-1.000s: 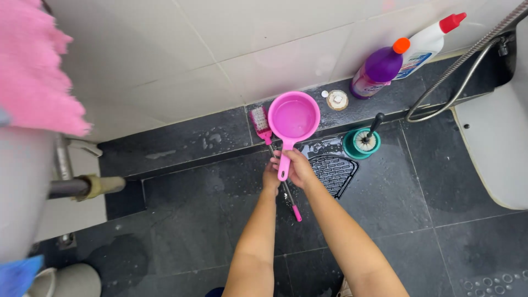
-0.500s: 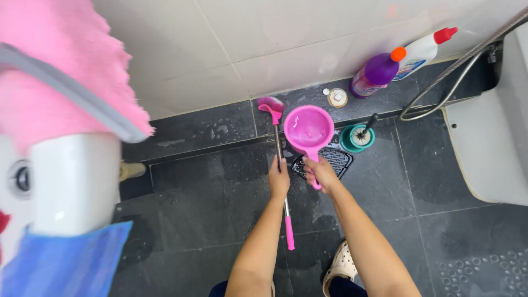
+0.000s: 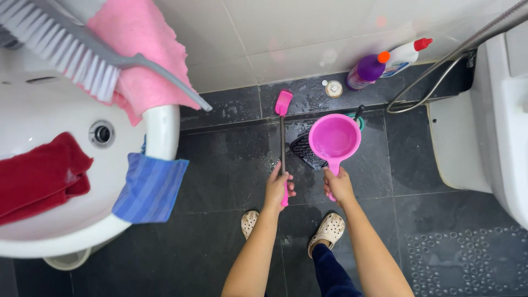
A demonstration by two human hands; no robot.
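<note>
A: What is the left hand (image 3: 279, 188) doing?

B: Its fingers (image 3: 288, 192) are curled shut around the lower end of a long brush (image 3: 282, 144). The grip end is pink, the shaft is dark, and the pink head rests on the dark floor tiles (image 3: 220, 165) close to the foot of the white wall (image 3: 308, 38).

A: And the right hand (image 3: 338, 185)?

B: Also closed. The fingers wrap the handle of a pink scoop (image 3: 334, 138), so most of the handle is hidden inside the fist. The bowl of the scoop is held level above the floor, open side up, just over a dark floor drain grate (image 3: 306, 150).

A: Are the two hands touching?

B: No, they sit side by side with a small gap between them, the brush to the left of the scoop.

A: What lies around them?

B: Against the wall stand a purple bottle (image 3: 366, 71) with an orange cap and a white bottle (image 3: 404, 55) with a red cap, lying close together. Below the hands, two pale clogs (image 3: 329, 230) stand on the tiles. A white sink (image 3: 82, 181) fills the left side, with a red cloth (image 3: 41, 176) inside, a blue striped cloth (image 3: 148, 187) over its rim, and a pink cloth (image 3: 143, 60) above. A white toilet (image 3: 489, 126) is at the right edge.
</note>
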